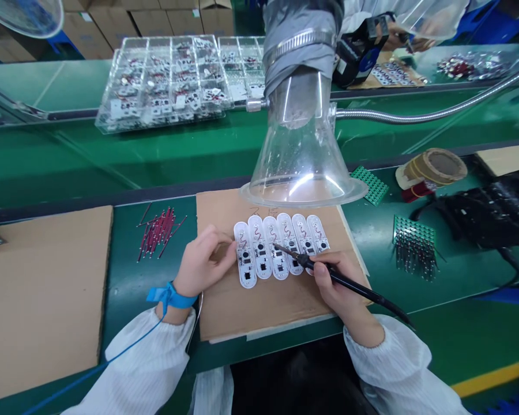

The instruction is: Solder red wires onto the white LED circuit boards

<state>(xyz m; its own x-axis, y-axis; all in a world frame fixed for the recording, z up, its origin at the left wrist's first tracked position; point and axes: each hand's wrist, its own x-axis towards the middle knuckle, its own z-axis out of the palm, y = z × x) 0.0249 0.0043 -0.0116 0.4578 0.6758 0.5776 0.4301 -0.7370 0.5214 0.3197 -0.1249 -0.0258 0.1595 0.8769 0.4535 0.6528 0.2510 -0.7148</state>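
Observation:
A row of several white oblong circuit boards (262,266) with rounded ends lies side by side on a cardboard sheet (225,320). My right hand (339,282) is closed around the black handle of a soldering iron (358,293). Its metal tip points left, over the third board from the left. Beside the leftmost board rests my left hand (205,259), fingers curled together near that board's edge. Whatever they pinch, if anything, is too small to make out. A thin pale wire runs below the left wrist, which wears a blue strap (173,297) with a cord.
A clear fume hood (303,155) hangs just above the boards. Red wires (161,231) lie left, green perforated blocks (414,245) right, near a tape roll (432,167). Compartment trays (164,83) stand on the shelf behind. Across it, another person's hands (409,40) work.

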